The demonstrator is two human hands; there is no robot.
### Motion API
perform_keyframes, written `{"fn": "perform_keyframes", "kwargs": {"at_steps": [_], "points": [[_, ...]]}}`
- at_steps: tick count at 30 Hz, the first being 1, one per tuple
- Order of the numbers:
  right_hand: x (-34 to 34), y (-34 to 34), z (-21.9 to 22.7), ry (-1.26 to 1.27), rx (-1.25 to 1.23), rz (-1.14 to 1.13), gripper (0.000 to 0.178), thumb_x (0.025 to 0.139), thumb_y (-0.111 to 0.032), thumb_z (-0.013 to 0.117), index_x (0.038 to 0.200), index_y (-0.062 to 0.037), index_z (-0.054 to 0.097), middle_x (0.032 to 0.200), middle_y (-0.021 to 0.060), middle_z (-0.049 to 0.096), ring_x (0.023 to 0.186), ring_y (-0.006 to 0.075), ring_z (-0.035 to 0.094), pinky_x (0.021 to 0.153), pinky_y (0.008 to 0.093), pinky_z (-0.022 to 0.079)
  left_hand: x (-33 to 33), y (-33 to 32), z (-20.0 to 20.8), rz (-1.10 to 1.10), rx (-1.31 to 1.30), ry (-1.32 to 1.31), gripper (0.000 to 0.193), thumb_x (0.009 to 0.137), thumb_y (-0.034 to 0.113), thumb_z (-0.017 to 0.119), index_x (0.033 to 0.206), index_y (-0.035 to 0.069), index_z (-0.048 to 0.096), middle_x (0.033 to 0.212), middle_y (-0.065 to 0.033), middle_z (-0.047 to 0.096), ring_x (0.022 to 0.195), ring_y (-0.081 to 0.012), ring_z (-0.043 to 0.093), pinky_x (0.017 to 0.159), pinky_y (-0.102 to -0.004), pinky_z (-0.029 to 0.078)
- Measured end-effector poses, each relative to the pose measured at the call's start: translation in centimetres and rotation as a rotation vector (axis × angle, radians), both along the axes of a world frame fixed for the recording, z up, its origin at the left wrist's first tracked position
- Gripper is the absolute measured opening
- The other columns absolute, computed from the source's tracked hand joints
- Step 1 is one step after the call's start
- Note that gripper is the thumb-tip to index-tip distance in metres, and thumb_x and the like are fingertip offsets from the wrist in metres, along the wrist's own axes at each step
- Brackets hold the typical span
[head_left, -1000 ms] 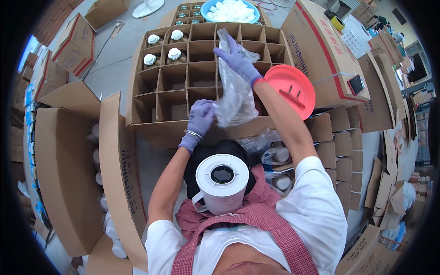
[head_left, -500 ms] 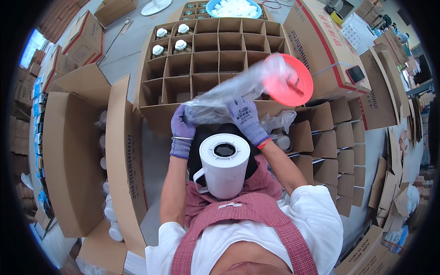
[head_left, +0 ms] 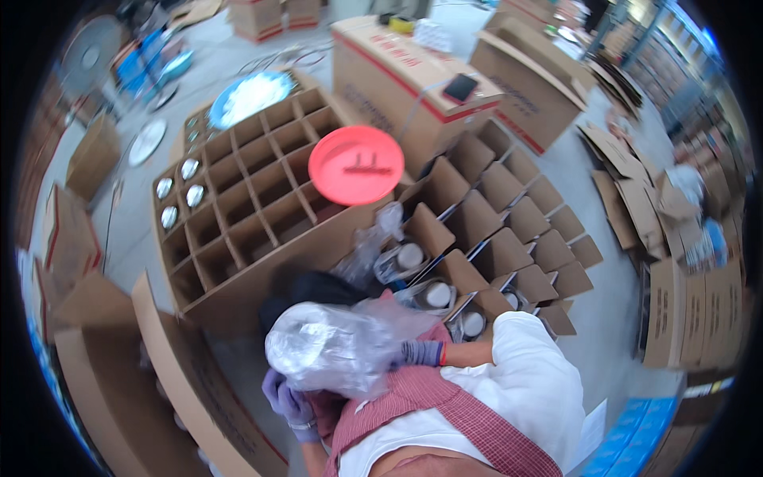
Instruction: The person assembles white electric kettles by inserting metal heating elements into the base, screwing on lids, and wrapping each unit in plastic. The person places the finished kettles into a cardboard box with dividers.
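Observation:
A clear plastic bag point(head_left: 334, 350) lies over the white jug in my lap, whose rounded pale shape shows only dimly through the shiny film. My left hand point(head_left: 290, 401), in a lilac glove, is closed at the lower left edge of the bag. On the other side, my right hand point(head_left: 419, 353) reaches in against the bag; its fingers are hidden by the film. Close by on the right, several wrapped white-topped items point(head_left: 437, 295) stand among cardboard dividers, beside a crumpled clear bag point(head_left: 369, 242).
Ahead stands a divided carton point(head_left: 262, 274) with several silvery-capped bottles point(head_left: 189, 168) at its left. A red round lid or tray point(head_left: 356, 165) rests on its right corner. Cardboard dividers point(head_left: 509, 211) spread rightward, an open carton point(head_left: 191, 374) stands left, and a taped box point(head_left: 405, 71) bears a phone point(head_left: 460, 88).
The bag, stretched between my hands above the carton before, has come down over the jug. Both hands have drawn back toward my lap. My view has turned to the right.

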State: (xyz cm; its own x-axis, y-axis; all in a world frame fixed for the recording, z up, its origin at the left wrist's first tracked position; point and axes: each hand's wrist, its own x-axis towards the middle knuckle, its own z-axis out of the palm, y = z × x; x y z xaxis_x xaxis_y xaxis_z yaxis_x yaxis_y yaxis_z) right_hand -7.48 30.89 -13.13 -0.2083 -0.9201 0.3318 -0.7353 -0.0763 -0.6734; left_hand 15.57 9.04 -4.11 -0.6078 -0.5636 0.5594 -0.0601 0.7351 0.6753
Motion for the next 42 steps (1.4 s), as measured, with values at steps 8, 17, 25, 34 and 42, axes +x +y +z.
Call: {"fn": "perform_keyframes", "kwargs": {"at_steps": [8,17,25,34,42], "points": [[2.8,1.8,2.7,0.241,-0.06,-0.016,0.032,0.08,-0.023,0.066,0.107,-0.0078,0.058,0.132,0.0175,0.053,0.126,0.0347,0.049,0.11,0.0567,0.035,0.3,1.1,-5.9,-0.056,0.841,0.16,0.029,0.094,0.018,0.061,0.119,0.003,0.055,0.11,-0.0073,0.059,0.081,-0.0117,0.052,0.068,-0.0278,0.044],[3.8,1.7,12.0,-0.131,-0.161,-0.032,0.083,0.084,-0.029,0.073,0.153,-0.0145,0.03,0.157,0.0277,0.018,0.141,0.0469,0.03,0.116,0.0518,0.028,-5.1,-5.0,-3.0,-0.561,1.559,0.416,0.049,0.106,0.033,0.041,0.141,0.0,0.046,0.135,-0.0143,0.057,0.116,-0.0239,0.06,0.101,-0.0418,0.051],[0.5,-1.7,12.8,-0.327,-0.718,-0.778,0.099,0.065,-0.017,0.087,0.147,-0.0087,0.033,0.142,0.0147,0.039,0.136,0.0303,0.038,0.114,0.0421,0.031,-18.3,0.8,8.7,-0.495,1.086,0.362,0.055,0.092,0.008,0.064,0.142,-0.005,0.043,0.134,-0.0209,0.057,0.118,-0.0281,0.058,0.103,-0.0408,0.046],[-1.9,18.8,10.5,-0.762,-0.838,-1.268,0.068,0.089,-0.025,0.07,0.145,-0.0055,0.036,0.131,0.0095,0.051,0.125,0.0214,0.047,0.108,0.0361,0.039,-17.6,25.2,5.3,-1.267,0.395,-0.357,0.037,0.087,0.002,0.064,0.123,0.0,0.062,0.081,-0.0174,0.059,0.068,-0.0314,0.06,0.065,-0.0367,0.049],[9.0,42.2,17.8,-0.368,-0.06,-1.952,0.05,0.095,-0.027,0.062,0.138,-0.0094,0.045,0.126,0.0086,0.054,0.121,0.023,0.049,0.105,0.0379,0.041,-22.1,19.9,4.3,-1.377,0.473,-0.585,0.041,0.093,-0.004,0.053,0.133,0.004,0.059,0.104,-0.0108,0.068,0.093,-0.0201,0.066,0.085,-0.0303,0.052]]}}
